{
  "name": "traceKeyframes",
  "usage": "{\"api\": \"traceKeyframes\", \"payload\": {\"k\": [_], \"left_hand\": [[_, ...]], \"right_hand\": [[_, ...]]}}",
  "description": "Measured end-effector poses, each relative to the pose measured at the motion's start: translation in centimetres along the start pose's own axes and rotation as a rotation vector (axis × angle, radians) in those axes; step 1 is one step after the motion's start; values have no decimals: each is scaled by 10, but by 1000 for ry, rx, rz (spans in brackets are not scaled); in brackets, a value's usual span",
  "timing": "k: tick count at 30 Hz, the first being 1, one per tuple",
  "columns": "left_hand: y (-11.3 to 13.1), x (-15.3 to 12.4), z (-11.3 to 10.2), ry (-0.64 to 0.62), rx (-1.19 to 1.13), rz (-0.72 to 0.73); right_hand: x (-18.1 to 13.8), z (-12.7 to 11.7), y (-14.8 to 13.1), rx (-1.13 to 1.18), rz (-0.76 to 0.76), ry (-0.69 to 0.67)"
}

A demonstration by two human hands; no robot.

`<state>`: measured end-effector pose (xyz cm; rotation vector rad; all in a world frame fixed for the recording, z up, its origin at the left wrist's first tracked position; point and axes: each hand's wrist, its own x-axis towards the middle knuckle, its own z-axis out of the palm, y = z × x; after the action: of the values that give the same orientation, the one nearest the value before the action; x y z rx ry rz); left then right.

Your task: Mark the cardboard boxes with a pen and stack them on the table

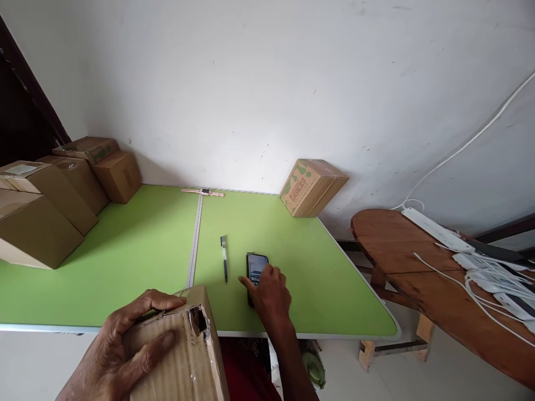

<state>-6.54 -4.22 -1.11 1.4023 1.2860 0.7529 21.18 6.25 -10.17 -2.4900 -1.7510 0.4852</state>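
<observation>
Holding torn cardboard box at near edge, left hand fingers wrapped over it; covering phone on green surface with right hand, fingers curled, pinch unclear; lifting calls for gripping its sides.

phone half under right hand (text unreadable)

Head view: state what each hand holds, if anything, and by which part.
The left hand grips the torn cardboard box across its top edge. The right hand covers the near end of the phone on the table; whether it grips cannot be told.
</observation>
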Motion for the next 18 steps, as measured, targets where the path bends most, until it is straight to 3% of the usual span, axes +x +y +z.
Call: {"api": "traceKeyframes", "payload": {"k": [3, 9, 14, 18], "left_hand": [[0, 1, 1, 64, 12, 9], [10, 0, 8, 86, 5, 14], [14, -2, 13, 108, -22, 17], [15, -1, 14, 120, -40, 22]], "right_hand": [[-11, 9, 21, 7, 107, 14], [-2, 21, 34, 194, 133, -11], [6, 28, 45, 509, 58, -90], [-16, 28, 54, 848, -32, -181]]}}
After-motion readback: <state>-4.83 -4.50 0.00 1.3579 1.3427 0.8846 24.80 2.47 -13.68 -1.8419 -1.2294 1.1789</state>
